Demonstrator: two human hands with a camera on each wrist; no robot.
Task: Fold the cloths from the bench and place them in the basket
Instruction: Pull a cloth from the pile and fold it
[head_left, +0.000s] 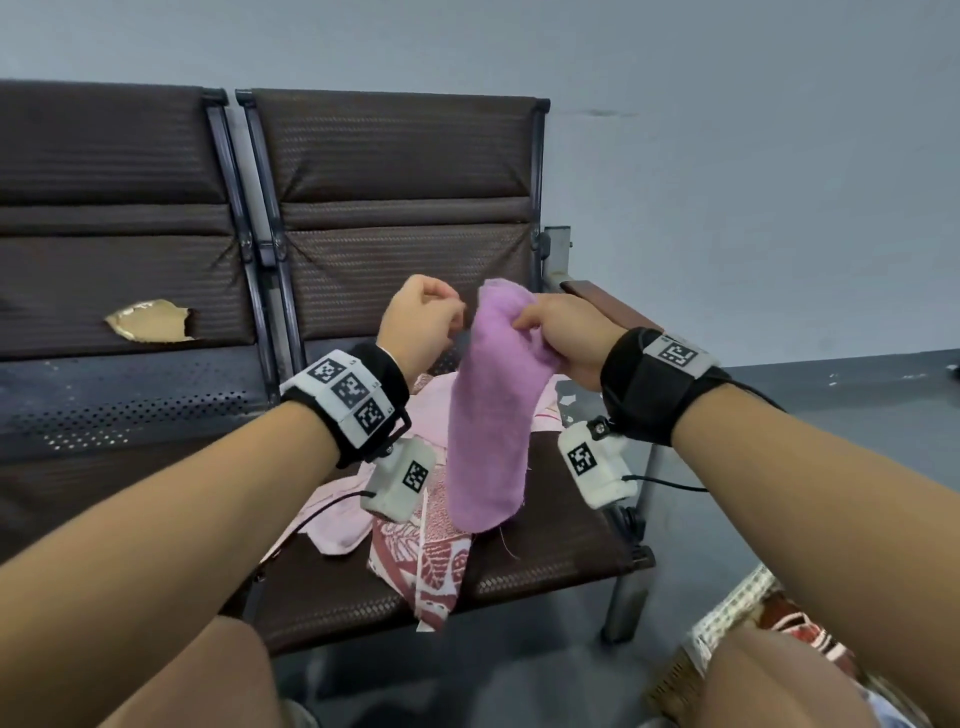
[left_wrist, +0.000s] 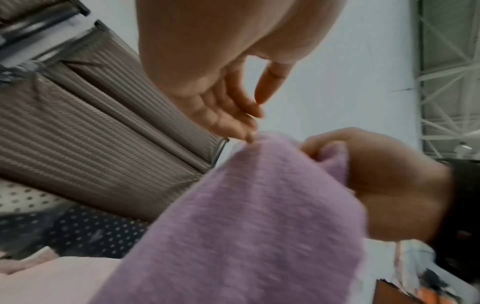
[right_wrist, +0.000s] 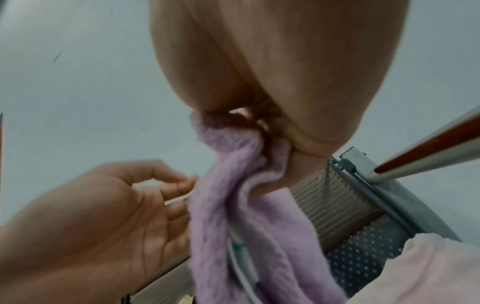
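A purple fleece cloth (head_left: 488, 426) hangs above the bench seat (head_left: 545, 551). My right hand (head_left: 524, 322) pinches its bunched top edge, and the right wrist view shows the cloth (right_wrist: 233, 205) gathered under that hand (right_wrist: 259, 127). My left hand (head_left: 457, 317) is just left of the cloth top with loosely curled fingers. In the left wrist view its fingertips (left_wrist: 249, 135) touch the cloth edge (left_wrist: 259, 226) and hold nothing. The basket (head_left: 727, 618) sits on the floor at lower right, partly hidden by my right arm.
A pale pink cloth (head_left: 431, 405) and a red-and-white patterned cloth (head_left: 426, 561) lie on the seat under the purple one. A wooden armrest (head_left: 597, 304) borders the seat's right side. The left seat's backrest has a tear (head_left: 150, 319). Folded cloth (head_left: 800, 629) shows in the basket.
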